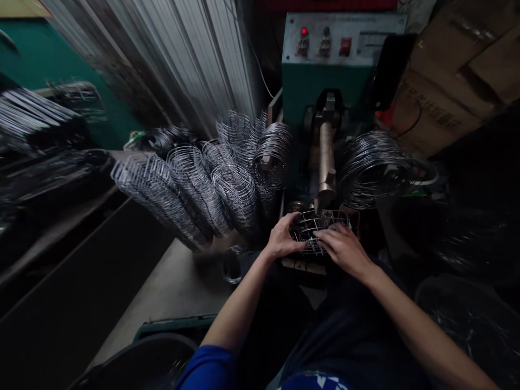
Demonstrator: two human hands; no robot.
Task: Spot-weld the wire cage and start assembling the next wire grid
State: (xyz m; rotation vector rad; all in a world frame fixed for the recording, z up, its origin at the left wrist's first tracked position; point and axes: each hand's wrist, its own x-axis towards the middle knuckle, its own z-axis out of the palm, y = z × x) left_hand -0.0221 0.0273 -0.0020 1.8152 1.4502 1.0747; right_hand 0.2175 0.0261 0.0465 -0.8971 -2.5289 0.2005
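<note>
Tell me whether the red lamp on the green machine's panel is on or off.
On: the small round red lamp glows bright on the green machine's pale control panel.

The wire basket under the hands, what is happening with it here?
A person holds a small wire basket with both hands, the left hand on its left rim and the right hand over its right side. It sits just below the copper-coloured arm of a green machine. Stacks of wire rings lie to the left, and another bundle to the right.
</note>
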